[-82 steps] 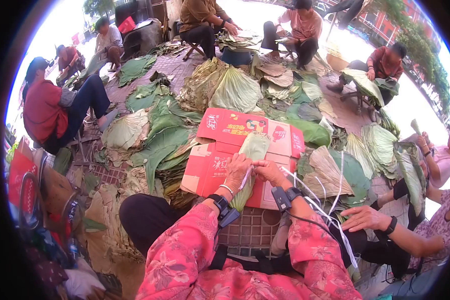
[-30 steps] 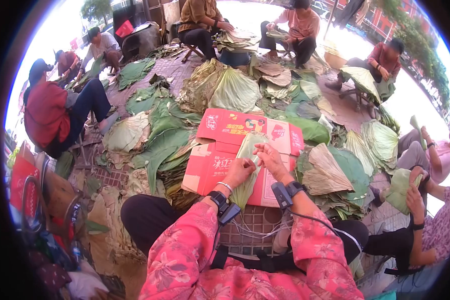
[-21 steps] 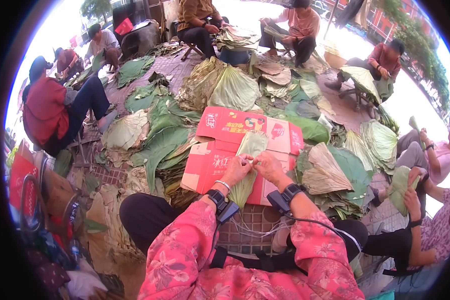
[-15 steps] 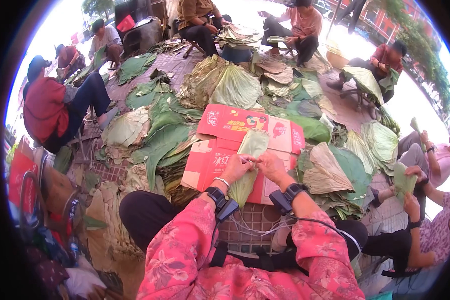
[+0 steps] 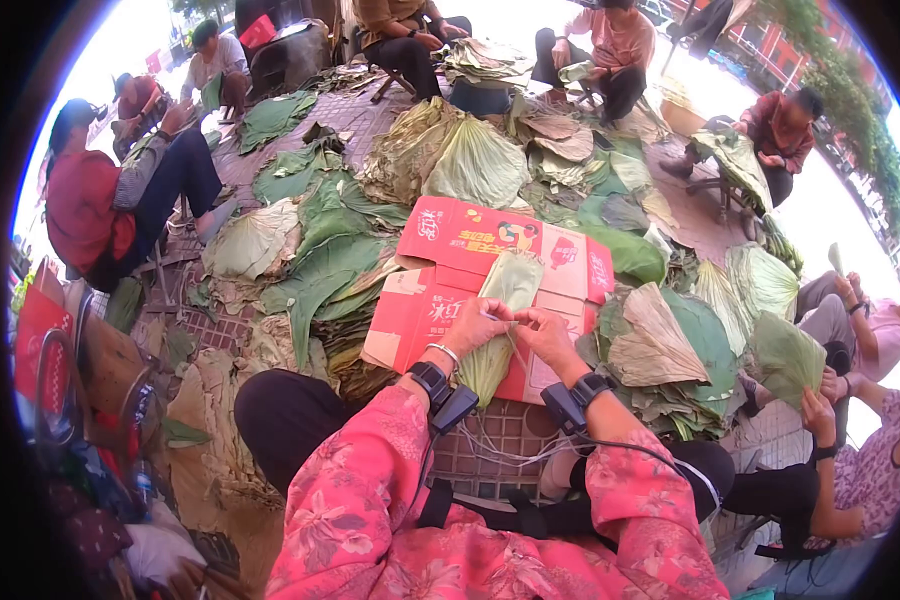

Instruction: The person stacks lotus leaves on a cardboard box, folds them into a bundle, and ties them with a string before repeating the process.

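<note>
**Both hands pinch the string at the waist of the leaf bundle**

Left hand (image 5: 475,325) and right hand (image 5: 548,333) meet fingertip to fingertip over the folded leaf bundle (image 5: 502,318), each closed on the thin white string (image 5: 515,345) that crosses it. The bundle lies on the flattened red carton (image 5: 470,240), long axis running from about 12 o'clock at its fanned top to 6 o'clock at its narrow tip near the wrists. Neither hand is nearer; both sit at the bundle's middle, left at 9 o'clock of it, right at 3.

Loose leaf heaps (image 5: 450,165) crowd the carton at 12 and 9 o'clock, and a stacked pile (image 5: 660,350) touches its 3 o'clock edge. Slack string trails at 6 o'clock over the grid mat (image 5: 500,450). A neighbour's hand (image 5: 820,395) lifts a leaf (image 5: 785,355) well apart at 3 o'clock.
</note>
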A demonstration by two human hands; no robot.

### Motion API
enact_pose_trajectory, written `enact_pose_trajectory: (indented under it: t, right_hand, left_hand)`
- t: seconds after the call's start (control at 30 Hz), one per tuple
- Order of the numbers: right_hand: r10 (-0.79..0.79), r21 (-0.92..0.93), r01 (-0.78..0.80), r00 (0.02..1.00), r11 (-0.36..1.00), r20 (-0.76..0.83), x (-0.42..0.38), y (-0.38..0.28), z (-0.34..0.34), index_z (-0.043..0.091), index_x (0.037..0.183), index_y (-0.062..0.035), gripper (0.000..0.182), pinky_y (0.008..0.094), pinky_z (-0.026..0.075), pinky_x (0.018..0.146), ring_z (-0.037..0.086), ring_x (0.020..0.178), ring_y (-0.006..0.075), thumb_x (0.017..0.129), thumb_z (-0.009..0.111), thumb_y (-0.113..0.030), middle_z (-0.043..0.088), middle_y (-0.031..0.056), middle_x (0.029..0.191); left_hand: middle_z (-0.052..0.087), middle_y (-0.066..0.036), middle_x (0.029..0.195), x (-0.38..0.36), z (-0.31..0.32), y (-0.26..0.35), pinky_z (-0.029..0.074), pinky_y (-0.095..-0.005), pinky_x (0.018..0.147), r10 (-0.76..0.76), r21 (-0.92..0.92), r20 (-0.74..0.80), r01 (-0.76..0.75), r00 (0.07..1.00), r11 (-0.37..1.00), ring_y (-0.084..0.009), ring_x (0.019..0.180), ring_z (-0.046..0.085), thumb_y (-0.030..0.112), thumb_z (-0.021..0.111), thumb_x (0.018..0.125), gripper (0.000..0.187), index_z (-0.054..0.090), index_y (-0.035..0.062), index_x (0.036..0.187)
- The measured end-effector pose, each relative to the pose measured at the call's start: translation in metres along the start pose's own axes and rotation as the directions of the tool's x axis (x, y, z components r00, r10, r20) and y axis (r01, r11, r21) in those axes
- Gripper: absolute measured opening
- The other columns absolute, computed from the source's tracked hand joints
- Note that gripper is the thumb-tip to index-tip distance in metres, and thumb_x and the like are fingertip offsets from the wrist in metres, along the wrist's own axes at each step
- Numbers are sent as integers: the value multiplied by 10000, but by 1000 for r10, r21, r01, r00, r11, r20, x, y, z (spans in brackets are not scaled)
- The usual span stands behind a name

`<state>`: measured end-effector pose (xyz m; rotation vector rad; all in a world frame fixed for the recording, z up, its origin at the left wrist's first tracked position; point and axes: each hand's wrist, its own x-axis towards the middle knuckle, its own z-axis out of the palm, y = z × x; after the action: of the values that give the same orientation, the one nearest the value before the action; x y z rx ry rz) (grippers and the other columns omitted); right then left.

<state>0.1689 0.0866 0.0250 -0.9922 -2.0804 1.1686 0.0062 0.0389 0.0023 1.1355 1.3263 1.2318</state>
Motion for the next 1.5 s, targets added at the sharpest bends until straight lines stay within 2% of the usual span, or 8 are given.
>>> enact_pose_trajectory:
  t: [0.17,0.4,0.5,0.6,1.1,1.2,1.4,1.5]
  right_hand:
    - [72,137,-76,997,988,34,8,13,13,653,856,-17,135,214,432,591,532,637,51,751,641,-100,603,-1,689]
    - [104,0,-104,993,995,52,8,11,15,630,787,-7,87,220,438,568,536,617,59,758,630,-89,602,7,686]
    - [60,102,-66,996,993,60,8,14,15,632,810,-18,93,211,422,518,522,571,57,767,619,-100,596,3,680]
    - [245,449,-272,962,851,118,9,10,7,635,850,-36,106,190,393,472,494,527,45,785,603,-113,588,-10,677]
    - [127,164,-169,962,972,241,25,20,2,605,798,-43,127,237,409,501,515,554,83,811,584,-168,577,-5,648]
    - [-97,-431,116,993,895,66,22,31,-1,604,825,-54,117,302,442,559,549,600,136,788,567,-158,589,38,653]
    - [-6,-224,19,998,974,58,12,37,-6,610,862,-65,142,357,460,611,573,629,245,774,545,-156,606,85,712]
    - [-60,-211,22,983,977,-175,15,29,-15,577,983,-75,221,367,444,757,568,861,277,796,517,-176,605,121,903]
  left_hand:
    - [608,-9,715,0,-2,-3,472,-245,610,103,22,-41,-102,994,995,-83,670,563,37,646,727,91,627,14,812]
    - [602,-100,741,-3,11,-8,477,-297,632,400,491,-203,-261,894,831,-205,684,600,18,621,705,108,599,16,811]
    - [572,-128,750,-5,14,-7,468,-353,645,522,637,-187,-302,832,709,-292,715,582,19,623,687,100,593,26,782]
    - [546,-124,752,-9,17,-3,454,-376,659,517,602,-228,-297,825,741,-317,743,559,20,633,674,105,584,33,766]
    - [550,-109,795,-7,11,-8,442,-331,650,424,484,-282,-254,861,838,-244,747,549,41,707,634,124,591,31,678]
    - [556,-105,851,-13,9,-13,429,-342,717,495,593,-279,-257,823,763,-258,837,530,50,711,620,107,608,39,647]
    - [525,-77,1028,-28,-1,5,355,-448,862,334,729,-251,-49,908,683,-291,1040,439,148,705,645,194,631,88,814]
    - [452,-114,1198,-49,5,31,308,-490,912,362,817,-211,-39,908,575,-319,1156,369,243,678,695,375,582,103,1029]
